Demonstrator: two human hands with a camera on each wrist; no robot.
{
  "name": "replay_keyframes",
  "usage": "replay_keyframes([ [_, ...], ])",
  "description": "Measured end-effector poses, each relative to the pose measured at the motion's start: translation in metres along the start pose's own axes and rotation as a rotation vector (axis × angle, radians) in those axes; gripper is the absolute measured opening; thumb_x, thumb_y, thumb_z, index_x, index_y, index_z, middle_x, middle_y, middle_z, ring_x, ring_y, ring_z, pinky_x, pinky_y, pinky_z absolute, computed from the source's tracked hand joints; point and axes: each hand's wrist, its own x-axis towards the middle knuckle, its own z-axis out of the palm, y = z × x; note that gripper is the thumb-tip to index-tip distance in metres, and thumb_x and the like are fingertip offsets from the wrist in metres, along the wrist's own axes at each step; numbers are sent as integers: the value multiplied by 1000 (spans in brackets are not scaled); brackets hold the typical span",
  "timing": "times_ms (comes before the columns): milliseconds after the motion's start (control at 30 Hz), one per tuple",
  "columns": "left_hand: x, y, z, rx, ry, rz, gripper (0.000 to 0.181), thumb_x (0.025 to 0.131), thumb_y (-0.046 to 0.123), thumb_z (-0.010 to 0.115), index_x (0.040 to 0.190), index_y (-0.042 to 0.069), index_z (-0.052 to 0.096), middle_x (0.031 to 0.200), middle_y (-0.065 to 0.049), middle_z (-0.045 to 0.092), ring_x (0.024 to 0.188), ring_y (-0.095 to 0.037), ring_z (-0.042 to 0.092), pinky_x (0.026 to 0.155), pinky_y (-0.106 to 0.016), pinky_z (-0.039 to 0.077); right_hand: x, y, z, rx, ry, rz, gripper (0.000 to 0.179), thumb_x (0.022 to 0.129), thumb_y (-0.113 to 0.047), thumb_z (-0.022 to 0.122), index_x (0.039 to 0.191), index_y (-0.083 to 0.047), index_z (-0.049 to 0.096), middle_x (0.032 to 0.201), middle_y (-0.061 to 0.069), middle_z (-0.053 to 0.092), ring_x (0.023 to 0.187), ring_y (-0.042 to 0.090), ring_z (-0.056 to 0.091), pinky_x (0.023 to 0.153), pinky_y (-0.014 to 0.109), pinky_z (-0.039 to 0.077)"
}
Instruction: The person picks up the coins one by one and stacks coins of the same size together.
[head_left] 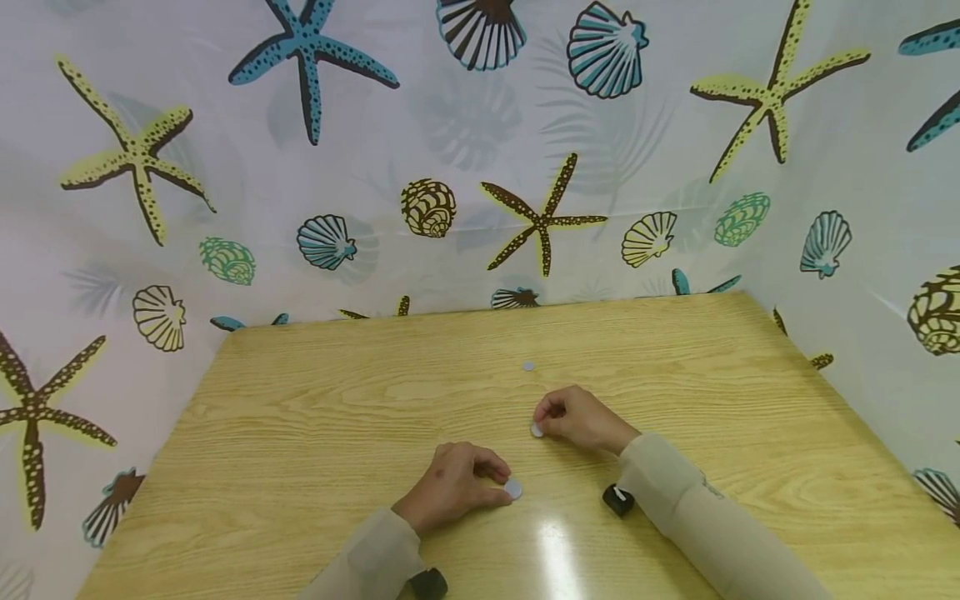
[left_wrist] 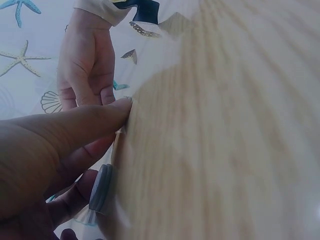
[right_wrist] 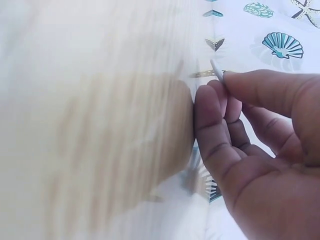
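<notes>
On the wooden table point(head_left: 360, 392), my left hand point(head_left: 453, 483) curls its thumb and index finger round a small pale grey disc point(head_left: 513, 488). Edge-on in the left wrist view, it looks like a short stack of grey discs point(left_wrist: 101, 187) beside the fingers. Farther forward and to the right, my right hand point(head_left: 581, 418) pinches another pale disc point(head_left: 537, 429) at its thumb and fingertips. The right wrist view shows that thin disc point(right_wrist: 216, 70) tilted up at the thumb tip, the other fingers curled close over the tabletop.
A third pale disc point(head_left: 528, 366) lies on the table beyond the right hand. A white curtain point(head_left: 465, 167) printed with starfish and shells encloses the table's back and sides. A black wrist device point(head_left: 618, 500) sits under the right sleeve, another point(head_left: 429, 583) under the left.
</notes>
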Motion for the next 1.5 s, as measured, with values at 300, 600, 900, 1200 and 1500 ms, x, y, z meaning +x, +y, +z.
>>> replay_keyframes([
  [300,-1,-2,2,15,2,14,24,79,29,86,97,17,76,91,16,72,87,0,62,104,-54,29,-9,1,3,15,-26,4,3,93,-6,69,93,-3,69,82,1,64,74,12,56,66,25,48],
  [600,-2,-3,3,5,-2,1,24,79,28,87,97,17,76,90,17,72,87,0,63,104,-53,28,-18,3,5,7,-46,-7,5,91,-8,72,91,-4,70,85,0,66,78,14,55,70,27,47],
  [900,-1,-4,3,25,4,11,23,80,28,86,98,17,76,91,17,72,88,1,63,104,-52,29,-31,-1,5,11,-86,-14,5,92,-8,71,90,-3,70,86,0,67,79,15,56,70,26,48],
  [1200,0,-3,3,32,7,15,22,80,28,86,97,18,76,91,17,72,88,0,63,102,-51,29,-40,-4,7,-16,-95,-48,5,89,-7,74,88,-5,70,83,-2,67,77,13,56,68,24,47],
  [1500,0,-1,2,54,16,19,23,79,27,86,98,18,75,92,17,72,90,-1,62,104,-54,29,-43,-4,8,-27,-110,-59,5,88,-5,74,86,-5,69,80,-2,68,74,11,59,67,23,49],
])
